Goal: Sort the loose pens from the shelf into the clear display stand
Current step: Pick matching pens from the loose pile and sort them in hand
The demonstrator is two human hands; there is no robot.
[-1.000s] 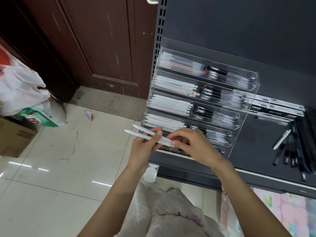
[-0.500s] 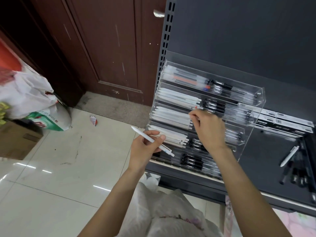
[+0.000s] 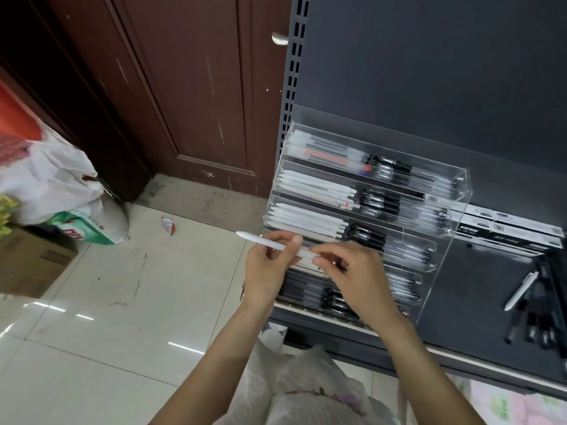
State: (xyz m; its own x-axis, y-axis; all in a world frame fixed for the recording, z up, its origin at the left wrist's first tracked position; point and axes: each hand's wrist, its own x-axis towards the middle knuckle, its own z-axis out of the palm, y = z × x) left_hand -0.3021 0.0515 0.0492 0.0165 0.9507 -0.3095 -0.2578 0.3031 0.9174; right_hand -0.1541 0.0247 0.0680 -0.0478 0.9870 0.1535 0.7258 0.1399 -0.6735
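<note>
Back from the upper tiers now, right hand (image 3: 352,277), down to meet the left hand (image 3: 270,268) in front of the lower trays; half a second ago up against a higher tray, well apart from the left. One white pen (image 3: 270,244) left in the left hand's keeping, as half a second ago, against two a second ago.

Nearest: left hand curled shut around the white pen, thumb laid over the barrel, rounded tip jutting out up and to the left past the knuckles. Long axis nearly level, dropping slightly toward the right, roughly in line with the pens already lying in the trays. Right hand pinching the pen's other end, fingertips (image 3: 317,259) closed on it, touching. Both hands equally near; hand-over to the right likely.

Just behind: clear display stand (image 3: 454,216), white pens on the left of its tiers, black on the right.

Farther right, on the dark shelf (image 3: 478,280): loose white pen (image 3: 521,291) and several black pens (image 3: 540,329), well apart from both hands, not yet sorted.
</note>
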